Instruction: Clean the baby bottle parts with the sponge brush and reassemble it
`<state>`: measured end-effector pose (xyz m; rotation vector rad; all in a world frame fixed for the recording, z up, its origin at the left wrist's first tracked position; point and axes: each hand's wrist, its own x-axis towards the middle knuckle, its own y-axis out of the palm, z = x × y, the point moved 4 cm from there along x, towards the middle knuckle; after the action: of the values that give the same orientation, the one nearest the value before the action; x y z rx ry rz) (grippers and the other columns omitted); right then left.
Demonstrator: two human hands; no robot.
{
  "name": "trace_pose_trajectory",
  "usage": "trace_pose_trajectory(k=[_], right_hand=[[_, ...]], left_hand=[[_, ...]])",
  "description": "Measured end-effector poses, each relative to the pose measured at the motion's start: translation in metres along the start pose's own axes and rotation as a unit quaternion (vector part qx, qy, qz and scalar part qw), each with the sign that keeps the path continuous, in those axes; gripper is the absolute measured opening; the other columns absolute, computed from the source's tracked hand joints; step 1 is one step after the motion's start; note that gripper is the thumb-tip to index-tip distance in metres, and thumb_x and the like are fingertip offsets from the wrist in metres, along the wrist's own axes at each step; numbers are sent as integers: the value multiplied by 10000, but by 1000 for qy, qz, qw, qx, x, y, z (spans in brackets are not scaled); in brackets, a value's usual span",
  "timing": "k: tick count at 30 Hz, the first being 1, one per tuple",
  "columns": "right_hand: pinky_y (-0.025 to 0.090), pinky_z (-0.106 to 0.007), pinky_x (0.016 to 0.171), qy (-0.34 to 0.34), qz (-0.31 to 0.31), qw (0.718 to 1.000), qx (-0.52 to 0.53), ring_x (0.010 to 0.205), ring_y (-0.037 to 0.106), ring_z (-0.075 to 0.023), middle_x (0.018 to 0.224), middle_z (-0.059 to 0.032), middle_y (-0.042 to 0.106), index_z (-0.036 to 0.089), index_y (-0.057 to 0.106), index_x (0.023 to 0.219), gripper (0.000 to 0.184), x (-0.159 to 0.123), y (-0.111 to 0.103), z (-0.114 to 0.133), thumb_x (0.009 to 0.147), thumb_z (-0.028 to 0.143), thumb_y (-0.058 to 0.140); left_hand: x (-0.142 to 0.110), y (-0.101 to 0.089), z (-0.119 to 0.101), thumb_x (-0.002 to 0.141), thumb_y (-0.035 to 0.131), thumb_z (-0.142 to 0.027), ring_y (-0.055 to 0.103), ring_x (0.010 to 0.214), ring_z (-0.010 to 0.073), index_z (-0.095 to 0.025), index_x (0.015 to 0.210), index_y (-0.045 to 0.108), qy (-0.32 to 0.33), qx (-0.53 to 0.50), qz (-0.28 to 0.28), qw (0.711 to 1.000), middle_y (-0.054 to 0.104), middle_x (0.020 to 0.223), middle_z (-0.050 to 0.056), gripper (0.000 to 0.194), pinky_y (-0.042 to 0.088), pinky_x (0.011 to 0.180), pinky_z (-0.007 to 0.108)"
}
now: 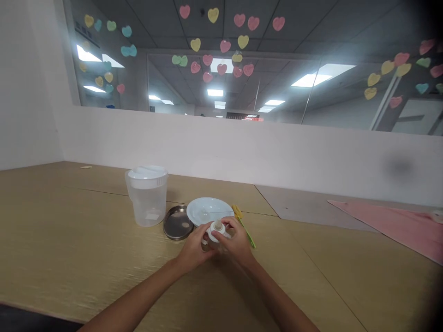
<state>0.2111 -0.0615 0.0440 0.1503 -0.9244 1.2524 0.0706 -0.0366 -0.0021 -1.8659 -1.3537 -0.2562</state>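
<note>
Both my hands meet over the table's middle around a small baby bottle (215,234) with a white collar and a pale teat; its lower body is mostly hidden by my fingers. My left hand (194,247) grips it from the lower left, and my right hand (238,240) holds the collar from the right. Just behind them lies a white plate (221,206) with a small clear object (204,215) on it. A yellow-and-green brush (244,226) lies close to my right hand, partly behind it.
A clear plastic pitcher (148,205) with a white lid stands left of a round dark metal lid (177,222). A pink sheet (391,226) lies on a grey mat (311,205) at right. A white wall with a window covered in paper hearts rises behind the wooden table (69,230).
</note>
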Motion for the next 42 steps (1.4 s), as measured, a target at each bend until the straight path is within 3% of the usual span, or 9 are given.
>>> trace_pose_trajectory(k=[4, 11, 17, 19, 22, 24, 27, 32, 42], right_hand=[[470, -350, 781, 53, 18, 998, 32, 823, 587, -208, 878, -57, 651, 185, 644, 833, 282, 4, 0, -8, 631, 368, 718], [459, -387, 885, 128, 151, 966, 168, 975, 597, -227, 1036, -79, 660, 183, 649, 1005, 404, 12, -11, -11, 639, 336, 726], [466, -377, 827, 136, 7, 980, 142, 893, 600, -221, 994, -102, 660, 164, 658, 912, 401, 27, -41, -34, 634, 448, 711], [477, -325, 730, 137, 29, 979, 148, 800, 598, -194, 902, -96, 662, 147, 648, 914, 427, 29, -41, -26, 701, 517, 631], [417, -244, 570, 115, 145, 979, 89, 619, 536, -132, 700, -36, 605, 143, 632, 896, 439, 33, -31, 3, 797, 548, 493], [341, -220, 514, 85, 211, 973, -50, 565, 479, -115, 612, 1, 550, 166, 636, 825, 378, 39, -23, 24, 774, 526, 531], [263, -221, 511, 41, 237, 938, -250, 547, 443, -106, 586, 7, 544, 176, 622, 720, 261, 53, -16, 45, 730, 437, 599], [259, -219, 510, 24, 307, 915, -260, 571, 469, -104, 666, -13, 596, 162, 612, 681, 167, 72, -12, 60, 726, 320, 581], [362, -228, 567, 27, 190, 975, -111, 624, 503, -120, 671, -15, 596, 148, 618, 732, 244, 95, -46, 83, 753, 374, 531]], left_hand=[[3, -3, -4, 591, 745, -265, 569, 816, 172, -201, 1234, 488, -33, 7, -5, 999, 603, 1119, 58, 695, 495, 750, 306], [3, -5, -7, 593, 766, -338, 564, 789, 161, -191, 1253, 461, -36, -14, 19, 999, 620, 1078, 55, 742, 489, 739, 296], [-5, 2, 2, 625, 739, -366, 558, 879, 197, -172, 1326, 369, -52, -9, 5, 999, 560, 1188, 105, 816, 471, 800, 333], [-6, 3, 3, 639, 728, -378, 553, 900, 202, -175, 1338, 353, -49, -15, 0, 999, 536, 1218, 113, 818, 466, 811, 338], [-6, 4, 0, 640, 724, -394, 546, 867, 188, -180, 1338, 354, -45, -30, 0, 999, 523, 1223, 112, 819, 463, 805, 334], [-5, 4, -3, 648, 717, -394, 535, 827, 171, -188, 1343, 347, -45, -38, 6, 998, 524, 1210, 104, 814, 461, 787, 324], [-4, 3, -5, 657, 707, -367, 514, 795, 156, -190, 1354, 323, -51, -39, 11, 998, 529, 1184, 94, 815, 456, 761, 309], [-3, 4, -5, 636, 716, -310, 499, 760, 146, -186, 1318, 368, -55, -32, 23, 998, 551, 1104, 76, 776, 455, 730, 293], [-7, 9, 2, 651, 698, -275, 526, 956, 210, -206, 1377, 267, -57, -32, 14, 998, 427, 1316, 114, 848, 470, 814, 340]])
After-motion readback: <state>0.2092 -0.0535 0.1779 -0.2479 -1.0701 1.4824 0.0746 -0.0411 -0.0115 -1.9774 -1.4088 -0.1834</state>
